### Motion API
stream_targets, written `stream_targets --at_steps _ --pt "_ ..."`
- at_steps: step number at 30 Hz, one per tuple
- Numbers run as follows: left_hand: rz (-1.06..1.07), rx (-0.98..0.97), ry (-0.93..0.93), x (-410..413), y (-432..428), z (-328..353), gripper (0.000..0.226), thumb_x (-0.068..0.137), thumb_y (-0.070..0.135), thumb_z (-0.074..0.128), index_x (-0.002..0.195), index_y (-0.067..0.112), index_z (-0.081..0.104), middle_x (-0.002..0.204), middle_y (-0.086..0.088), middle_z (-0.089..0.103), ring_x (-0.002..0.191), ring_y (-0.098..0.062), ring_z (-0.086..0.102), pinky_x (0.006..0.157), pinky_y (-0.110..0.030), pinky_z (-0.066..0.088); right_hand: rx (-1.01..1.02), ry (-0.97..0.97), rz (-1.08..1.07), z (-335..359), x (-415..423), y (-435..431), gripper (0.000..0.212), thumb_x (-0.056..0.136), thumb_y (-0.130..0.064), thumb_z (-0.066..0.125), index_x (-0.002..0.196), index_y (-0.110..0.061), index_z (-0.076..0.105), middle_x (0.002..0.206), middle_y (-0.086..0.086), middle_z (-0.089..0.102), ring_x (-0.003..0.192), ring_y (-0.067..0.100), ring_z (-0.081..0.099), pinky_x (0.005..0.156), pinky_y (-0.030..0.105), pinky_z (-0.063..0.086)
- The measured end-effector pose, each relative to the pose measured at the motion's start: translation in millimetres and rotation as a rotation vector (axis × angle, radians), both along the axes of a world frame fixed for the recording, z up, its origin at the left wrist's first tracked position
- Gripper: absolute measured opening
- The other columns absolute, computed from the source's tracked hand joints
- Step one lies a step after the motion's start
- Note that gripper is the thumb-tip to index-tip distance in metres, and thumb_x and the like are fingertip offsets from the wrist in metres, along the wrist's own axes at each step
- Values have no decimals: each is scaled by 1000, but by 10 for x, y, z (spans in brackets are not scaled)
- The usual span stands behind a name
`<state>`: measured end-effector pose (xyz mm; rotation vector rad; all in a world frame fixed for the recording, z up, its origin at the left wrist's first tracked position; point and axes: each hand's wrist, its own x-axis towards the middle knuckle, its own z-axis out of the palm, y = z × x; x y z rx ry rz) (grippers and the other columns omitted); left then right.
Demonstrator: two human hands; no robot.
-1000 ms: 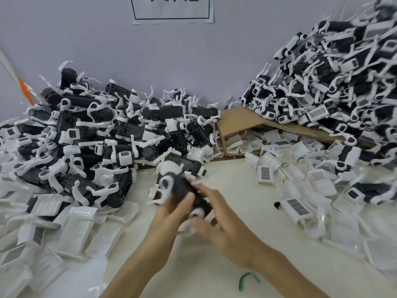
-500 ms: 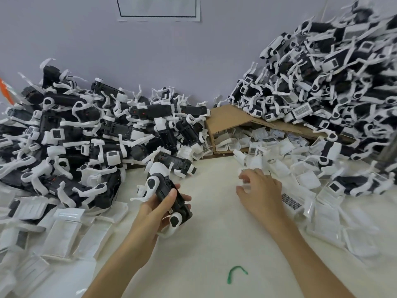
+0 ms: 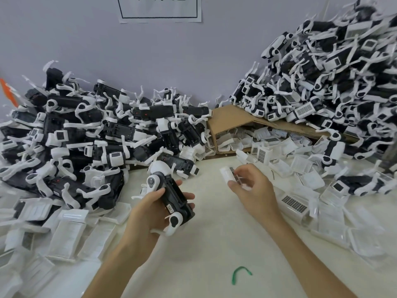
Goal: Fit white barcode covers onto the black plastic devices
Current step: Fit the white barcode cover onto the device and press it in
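Observation:
My left hand (image 3: 148, 208) grips a black plastic device (image 3: 175, 197) with white end pieces, held tilted above the white table. My right hand (image 3: 254, 190) pinches a small white barcode cover (image 3: 231, 176) between thumb and fingers, a short way to the right of the device and apart from it. The barcode stripes on the cover face me.
A heap of black devices (image 3: 90, 143) fills the left, another heap (image 3: 335, 82) the right back. Loose white covers (image 3: 300, 203) lie at right, spilling from a tipped cardboard box (image 3: 232, 117). White trays (image 3: 66, 233) lie front left. A green clip (image 3: 239, 274) lies near me.
My right hand left the device, reached into the loose covers at right, and has now come back toward the middle holding a cover. The left hand keeps its hold on the device.

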<state>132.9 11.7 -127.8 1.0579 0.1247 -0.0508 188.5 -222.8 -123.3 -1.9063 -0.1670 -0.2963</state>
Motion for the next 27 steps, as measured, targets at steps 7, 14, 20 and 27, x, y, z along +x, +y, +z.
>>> stream_targets --at_steps 7,14,20,27 --pt "-14 163 -47 -188 -63 26 51 78 40 72 122 14 67 119 -13 72 107 -43 69 96 -55 53 402 227 406 153 -212 180 21 92 -16 67 112 -12 64 99 12 76 90 15 67 76 29 53" --pt "-114 270 -81 -303 -160 111 43 76 49 70 110 23 77 115 -16 74 101 -32 73 73 -35 59 333 149 557 119 -364 336 33 80 -21 75 109 -8 64 102 8 75 86 20 71 83 35 59" --pt "-129 289 -86 -320 -192 121 42 78 52 69 111 28 75 118 -14 73 106 -33 71 75 -36 59 314 141 578 102 -374 343 32 82 -22 73 109 -9 64 101 6 75 87 22 71 84 40 58" --pt "-115 289 -106 -338 -184 146 44 77 56 68 110 27 76 115 -14 74 104 -33 72 75 -37 59 359 154 617 109 -365 342 30 90 -26 60 113 -7 66 102 14 74 91 25 68 78 35 58"
